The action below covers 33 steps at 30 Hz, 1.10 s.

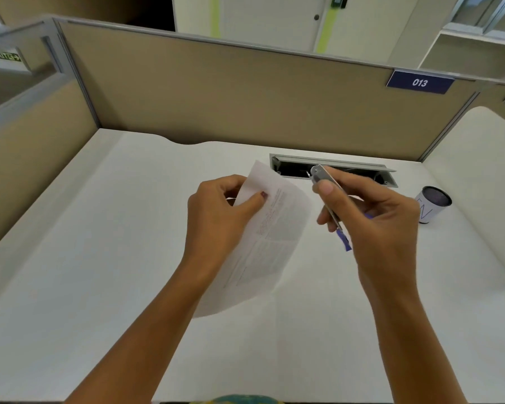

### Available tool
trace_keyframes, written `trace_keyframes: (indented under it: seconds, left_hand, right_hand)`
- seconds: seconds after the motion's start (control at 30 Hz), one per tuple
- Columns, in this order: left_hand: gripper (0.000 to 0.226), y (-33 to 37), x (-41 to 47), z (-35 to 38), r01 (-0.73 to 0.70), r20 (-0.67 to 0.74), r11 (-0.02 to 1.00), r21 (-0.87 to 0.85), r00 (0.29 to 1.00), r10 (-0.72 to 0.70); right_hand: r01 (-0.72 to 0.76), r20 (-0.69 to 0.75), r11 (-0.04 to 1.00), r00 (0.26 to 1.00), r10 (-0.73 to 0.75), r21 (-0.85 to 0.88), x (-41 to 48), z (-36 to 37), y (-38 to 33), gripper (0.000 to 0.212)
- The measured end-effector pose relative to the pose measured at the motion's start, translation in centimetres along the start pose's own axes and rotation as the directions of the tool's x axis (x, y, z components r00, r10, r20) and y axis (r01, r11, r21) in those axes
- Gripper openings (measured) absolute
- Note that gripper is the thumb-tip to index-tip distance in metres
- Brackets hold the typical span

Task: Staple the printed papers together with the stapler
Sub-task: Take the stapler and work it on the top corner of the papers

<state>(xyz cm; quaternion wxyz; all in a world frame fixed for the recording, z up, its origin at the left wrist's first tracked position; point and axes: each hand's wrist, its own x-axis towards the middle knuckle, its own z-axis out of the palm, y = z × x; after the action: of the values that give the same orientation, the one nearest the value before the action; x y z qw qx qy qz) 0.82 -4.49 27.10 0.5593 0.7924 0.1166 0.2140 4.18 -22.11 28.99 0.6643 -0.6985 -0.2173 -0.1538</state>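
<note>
Papers (270, 228) hang in the air above the white desk (99, 258), a little left of its middle, gripped at their upper left corner and drooping down toward the person's body. Printed lines show on the sheet facing up; how many sheets there are, I cannot tell.

At the far left a beige partition (201, 94) runs along the desk's side and wraps across the back. Moving in, the left hand (219, 214) holds the papers, thumb pressed on the top face near the corner, the other fingers curled behind the sheet. The hand is raised clear of the desk.

Just to the right, with a small gap between, the right hand (373, 217) grips the stapler (325, 185). It is slim, with a silver metal top and a purple body showing below the fingers. Its metal nose points up and away toward the back of the desk, near the papers' upper right edge but not touching them. The thumb lies along the top and the fingers close around the underside.

Behind the stapler's nose a cable slot (333, 169) sits open in the desk. Further right a small cup (432, 204) stands upright. Above it, on the partition, a blue plate (419, 82) reads 013.
</note>
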Motion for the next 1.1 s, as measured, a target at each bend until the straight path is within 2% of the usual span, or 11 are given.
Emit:
trace_keyframes:
  seconds: [0.2, 0.37, 0.5, 0.73, 0.9, 1.1]
  left_hand:
    - [0.008, -0.1, 0.0, 0.3, 0.042, 0.024, 0.999, -0.021, 0.999, -0.042]
    - [0.018, -0.1, 0.0, 0.5, 0.075, 0.006, 0.997, -0.027, 0.997, -0.075]
    - [0.012, 0.1, 0.0, 0.4, 0.082, 0.011, 0.997, -0.016, 0.997, -0.082]
    - [0.008, 0.2, 0.2, 0.3, 0.069, 0.025, 0.998, 0.0, 0.997, -0.069]
    - [0.007, 0.0, 0.7, -0.1, 0.038, 0.03, 0.999, 0.037, 0.999, -0.039]
    - [0.003, 0.1, 1.6, -0.6, -0.134, 0.141, 0.976, 0.17, 0.984, 0.11]
  right_hand:
    - [-0.047, 0.057, 0.993, 0.997, 0.053, -0.105, -0.3, 0.7, 0.7, 0.026]
    - [-0.017, 0.112, 0.973, 0.993, 0.044, -0.231, -0.8, 1.5, 1.5, 0.031]
    - [0.007, 0.105, 0.958, 0.994, 0.024, -0.285, -0.6, 2.0, 1.6, 0.032]
    - [0.047, 0.075, 0.956, 0.997, -0.027, -0.288, -0.1, 2.4, 1.6, 0.032]
    - [-0.034, -0.01, 0.99, 0.999, 0.033, -0.136, 0.1, 2.2, 2.0, 0.031]
    - [-0.129, -0.002, 0.978, 0.992, 0.13, -0.164, 1.1, 1.3, 3.0, 0.041]
